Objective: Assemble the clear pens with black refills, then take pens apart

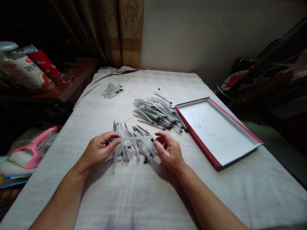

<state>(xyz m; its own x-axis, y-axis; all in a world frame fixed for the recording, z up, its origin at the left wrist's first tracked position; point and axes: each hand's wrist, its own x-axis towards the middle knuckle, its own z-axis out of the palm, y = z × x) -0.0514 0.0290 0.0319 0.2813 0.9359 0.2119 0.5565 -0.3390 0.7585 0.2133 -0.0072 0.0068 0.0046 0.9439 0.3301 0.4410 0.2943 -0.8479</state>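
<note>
A clear pen barrel [135, 138] lies level between my hands, above a loose pile of pen parts [123, 150]. Its left end is pinched between the thumb and fingers of my left hand [99, 147]. At its right end, my right hand [169, 150] closes thumb and fingertips on a small black end piece [152, 139]; whether that piece is seated in the barrel cannot be made out. Under and behind my hands, the pile mixes clear barrels, dark-tipped refills and a few black bits. Beyond it is a larger heap of pens [155, 111] with black ends.
Right of the heap sits a shallow red-edged box lid [216, 163]. A smaller bunch of clear tubes [111, 89] and a tiny red piece [159, 89] lie farther back. On the left are a side table with a jar [26, 72] and a pink-handled item [33, 147].
</note>
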